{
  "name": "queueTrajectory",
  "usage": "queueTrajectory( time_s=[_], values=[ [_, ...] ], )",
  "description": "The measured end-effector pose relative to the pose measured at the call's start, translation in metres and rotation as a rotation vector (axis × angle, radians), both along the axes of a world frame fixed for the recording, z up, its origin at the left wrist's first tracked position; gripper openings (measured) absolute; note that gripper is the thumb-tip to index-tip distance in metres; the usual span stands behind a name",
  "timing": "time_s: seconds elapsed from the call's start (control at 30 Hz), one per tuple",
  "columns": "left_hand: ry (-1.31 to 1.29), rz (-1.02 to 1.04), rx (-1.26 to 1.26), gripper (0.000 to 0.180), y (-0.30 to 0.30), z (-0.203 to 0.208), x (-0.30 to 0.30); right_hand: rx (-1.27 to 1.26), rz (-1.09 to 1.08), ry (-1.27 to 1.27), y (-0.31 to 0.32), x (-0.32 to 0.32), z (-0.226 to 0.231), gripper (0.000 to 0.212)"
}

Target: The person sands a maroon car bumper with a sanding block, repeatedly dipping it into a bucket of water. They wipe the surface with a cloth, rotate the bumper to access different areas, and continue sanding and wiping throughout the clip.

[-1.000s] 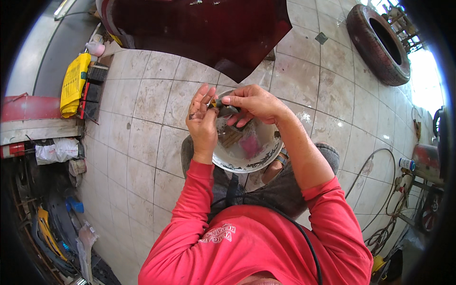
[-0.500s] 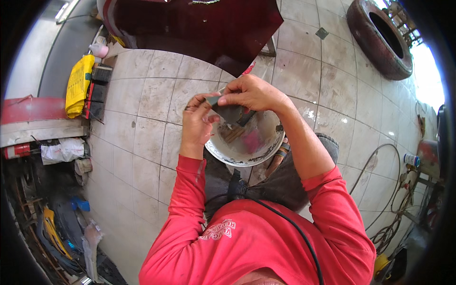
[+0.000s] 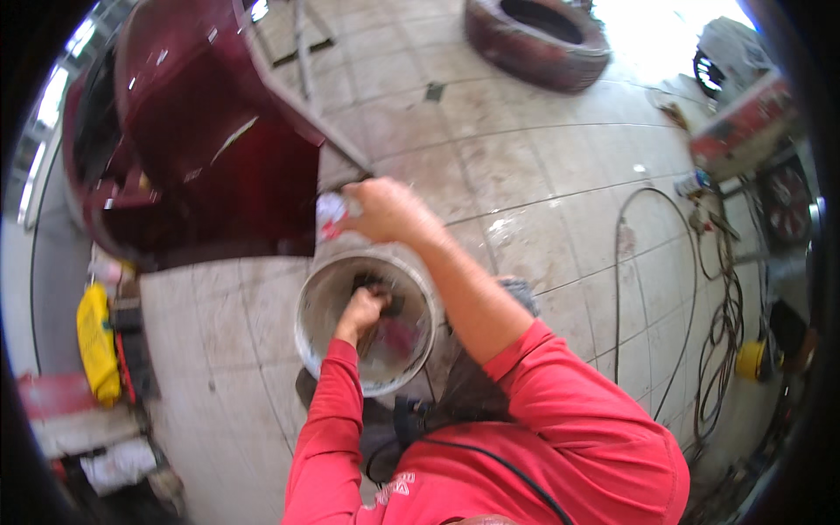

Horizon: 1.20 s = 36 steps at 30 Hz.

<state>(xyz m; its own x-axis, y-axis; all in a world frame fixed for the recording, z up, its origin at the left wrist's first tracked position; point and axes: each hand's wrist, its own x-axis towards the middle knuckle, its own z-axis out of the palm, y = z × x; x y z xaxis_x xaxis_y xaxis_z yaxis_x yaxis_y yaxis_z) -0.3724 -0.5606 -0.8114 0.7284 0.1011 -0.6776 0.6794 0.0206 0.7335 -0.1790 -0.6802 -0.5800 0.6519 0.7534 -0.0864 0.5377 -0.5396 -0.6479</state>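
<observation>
Nearest, the round, off-white bucket point(image 3: 317, 306) contains a soft pink piece point(image 3: 398, 337) and the left hand point(image 3: 360, 313), forearm reaching in over the near rim, fingers curled beside a dark, blocky piece point(image 3: 394, 304); blur hides whether they grip it. Just beyond the bucket's far rim is the right hand point(image 3: 381, 210), the nearer one to a small white-and-red object point(image 3: 331, 212). That object lies left of its palm, between bent fingers and thumb; how firmly they close, and its long axis, I cannot tell. The right forearm slants past the bucket's right side, back of hand up. Beyond the bucket, leftward, is a glossy maroon car panel point(image 3: 271, 184); farthest, rightward, a dark rubber tyre point(image 3: 560, 66).
</observation>
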Motion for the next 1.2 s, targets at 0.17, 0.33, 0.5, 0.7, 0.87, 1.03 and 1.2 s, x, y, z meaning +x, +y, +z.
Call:
queueTrajectory(
  time_s=[0.17, 0.33, 0.5, 0.7, 0.87, 1.03, 1.2],
  values=[
    [0.031, -0.503, 0.689, 0.041, -0.046, -0.150, 0.019, 0.360, -0.120, 0.113, 0.001, -0.012, 0.005, 0.091],
    [-0.259, -0.603, 0.566, 0.051, -0.057, -0.096, -0.007, 0.689, -0.025, 0.475, 0.028, -0.010, -0.017, 0.087],
    [-0.246, -0.585, 0.953, 0.036, -0.013, 0.142, -0.016, 0.806, -0.243, 1.075, 0.054, -0.016, -0.020, 0.095],
    [-1.014, -0.382, 0.872, 0.031, 0.055, 0.385, 0.010, 1.237, -0.130, 1.394, 0.079, -0.018, -0.041, 0.083],
    [-1.366, 0.132, 1.600, 0.025, 0.102, 0.413, 0.088, 1.285, -0.185, 1.352, 0.083, -0.024, -0.036, 0.081],
    [-1.039, -0.244, 1.942, 0.077, 0.100, 0.289, 0.042, 1.338, -0.274, 1.243, 0.091, -0.033, -0.035, 0.087],
    [-1.067, -0.240, 2.096, 0.075, 0.150, 0.393, 0.115, 1.099, -0.503, 1.228, 0.098, -0.034, -0.048, 0.102]
  ],
)
